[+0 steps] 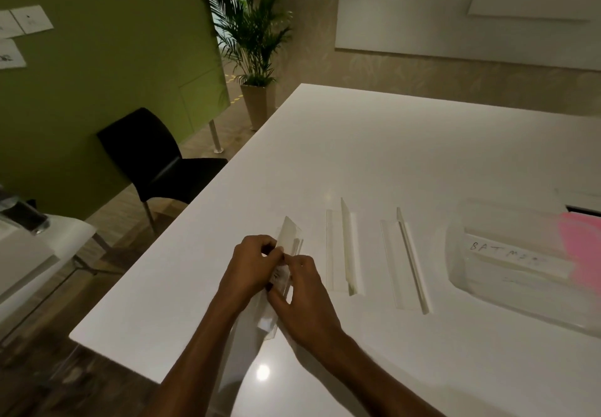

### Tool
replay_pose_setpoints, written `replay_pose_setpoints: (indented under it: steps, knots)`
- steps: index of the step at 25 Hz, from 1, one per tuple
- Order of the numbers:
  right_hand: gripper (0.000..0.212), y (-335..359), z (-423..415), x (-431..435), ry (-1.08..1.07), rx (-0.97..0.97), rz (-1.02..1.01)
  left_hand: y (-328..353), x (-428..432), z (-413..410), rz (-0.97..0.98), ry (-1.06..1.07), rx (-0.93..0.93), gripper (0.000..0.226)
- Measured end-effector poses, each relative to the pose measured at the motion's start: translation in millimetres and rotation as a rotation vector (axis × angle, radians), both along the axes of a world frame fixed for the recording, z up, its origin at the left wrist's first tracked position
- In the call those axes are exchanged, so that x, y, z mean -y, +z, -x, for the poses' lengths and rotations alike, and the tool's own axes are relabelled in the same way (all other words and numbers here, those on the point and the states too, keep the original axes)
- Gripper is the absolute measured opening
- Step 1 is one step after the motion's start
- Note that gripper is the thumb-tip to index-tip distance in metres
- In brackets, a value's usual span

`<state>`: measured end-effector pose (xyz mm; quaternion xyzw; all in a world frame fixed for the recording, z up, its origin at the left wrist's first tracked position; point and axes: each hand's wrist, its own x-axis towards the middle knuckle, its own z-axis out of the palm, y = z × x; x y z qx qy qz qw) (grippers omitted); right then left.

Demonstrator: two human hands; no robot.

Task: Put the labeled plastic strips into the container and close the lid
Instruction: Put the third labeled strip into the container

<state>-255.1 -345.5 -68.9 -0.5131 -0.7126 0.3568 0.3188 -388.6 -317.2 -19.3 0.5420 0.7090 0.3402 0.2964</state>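
Both hands meet over a clear plastic strip (290, 236) with a white paper label near the table's left edge. My left hand (252, 262) grips its left side, and my right hand (300, 289) pinches the label and strip from the right. Two more clear strips lie flat to the right, the second strip (344, 247) and the third strip (406, 260). A clear plastic container (520, 273) sits at the far right, holding a strip whose label has handwritten letters; whether its lid is on I cannot tell.
The white table (390, 163) has its left edge close to my hands. Something pink (579, 241) shows in or behind the container. A black chair (156, 156) stands left of the table, a potted palm (253, 42) beyond it.
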Motion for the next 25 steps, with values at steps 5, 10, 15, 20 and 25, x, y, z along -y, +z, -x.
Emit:
replay_pose_setpoints:
  steps: [5,10,15,20,25]
  knots:
    - [0.055,32,-1,-5,0.033,0.003,-0.186,28,3,14,-0.141,0.104,0.358,0.019]
    - [0.042,67,-22,-9,-0.099,-0.232,-0.234,57,12,6,-0.183,0.115,0.866,0.016]
    - [0.017,85,-46,-13,-0.402,-0.581,-0.122,67,19,-21,-0.206,0.074,1.148,0.027]
    - [0.012,84,-74,-14,-0.494,-0.712,-0.086,63,26,-52,-0.145,0.149,1.405,0.033]
    - [0.006,83,-106,-12,-0.554,-0.675,-0.215,54,30,-87,-0.054,0.074,1.468,0.019]
